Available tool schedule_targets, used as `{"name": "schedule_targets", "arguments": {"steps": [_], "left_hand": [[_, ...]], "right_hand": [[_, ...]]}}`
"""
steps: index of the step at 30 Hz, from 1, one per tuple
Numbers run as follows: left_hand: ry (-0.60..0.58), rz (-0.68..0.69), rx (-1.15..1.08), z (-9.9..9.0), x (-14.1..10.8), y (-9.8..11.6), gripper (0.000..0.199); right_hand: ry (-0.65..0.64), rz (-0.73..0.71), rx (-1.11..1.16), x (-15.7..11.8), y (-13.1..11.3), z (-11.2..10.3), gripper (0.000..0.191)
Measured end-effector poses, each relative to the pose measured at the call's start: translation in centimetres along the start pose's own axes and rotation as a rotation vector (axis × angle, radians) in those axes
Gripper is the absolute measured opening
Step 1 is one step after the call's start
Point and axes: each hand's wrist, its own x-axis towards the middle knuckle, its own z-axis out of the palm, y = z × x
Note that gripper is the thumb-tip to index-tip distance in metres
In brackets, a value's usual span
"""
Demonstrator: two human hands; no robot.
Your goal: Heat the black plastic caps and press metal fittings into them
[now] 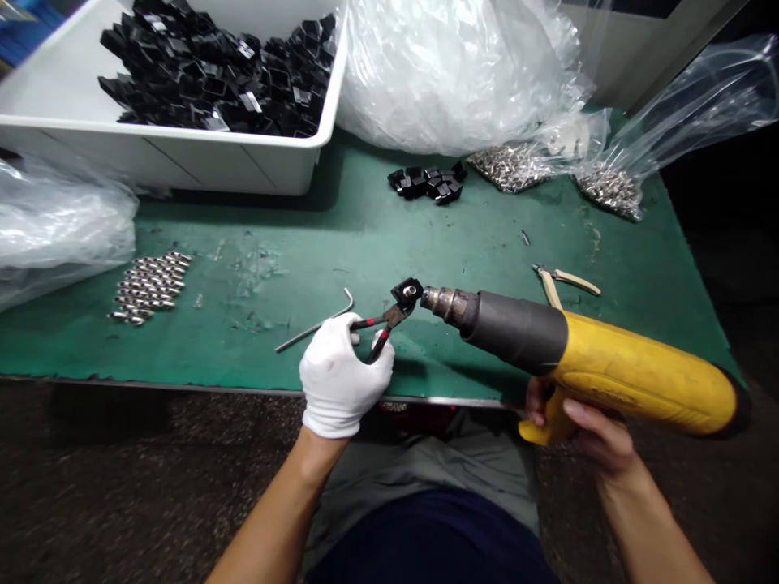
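Note:
My left hand, in a white glove, grips the handles of small pliers with red marks. At the jaws of the pliers is a black plastic part with a round metal piece in it. Bare, my right hand is wrapped around the handle of a yellow heat gun. The heat gun's metal nozzle points left, its tip close beside the black part. An L-shaped hex key lies just beyond my left hand.
White-handled cutters lie behind the heat gun. Metal pins stand in rows at left. Several black parts sit near bags of small metal pieces. A white bin of black parts and a large plastic bag occupy the back.

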Motion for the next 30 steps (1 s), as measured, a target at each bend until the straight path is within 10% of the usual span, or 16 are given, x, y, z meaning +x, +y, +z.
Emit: {"name": "schedule_targets", "arguments": {"steps": [30], "left_hand": [[0.009,0.008,-0.004,0.06,0.02,0.03,0.034]], "right_hand": [[0.001,0.002,-0.007,0.04,-0.01,-0.05,0.031]]}}
